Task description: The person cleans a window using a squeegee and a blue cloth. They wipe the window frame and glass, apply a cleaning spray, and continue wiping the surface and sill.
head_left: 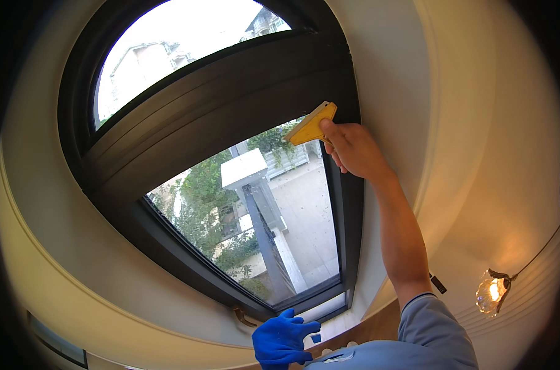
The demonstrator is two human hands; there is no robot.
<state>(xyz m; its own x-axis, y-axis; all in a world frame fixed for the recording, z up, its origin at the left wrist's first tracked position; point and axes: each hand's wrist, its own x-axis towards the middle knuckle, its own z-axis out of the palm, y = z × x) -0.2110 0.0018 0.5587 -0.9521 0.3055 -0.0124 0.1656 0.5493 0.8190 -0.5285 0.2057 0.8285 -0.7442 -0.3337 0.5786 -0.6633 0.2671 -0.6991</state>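
Daylight fills a dark-framed window [230,111], and the right hand [352,148], at about one o'clock in the view, is clenched around a yellow scraper [312,125] whose blade is pressed to the lower glass pane [292,216] in its top corner by the frame. The left hand [283,340], wearing a blue glove, hangs released with fingers spread at six o'clock, just below the sill. A lit glass wall lamp [492,291] glows at four o'clock.
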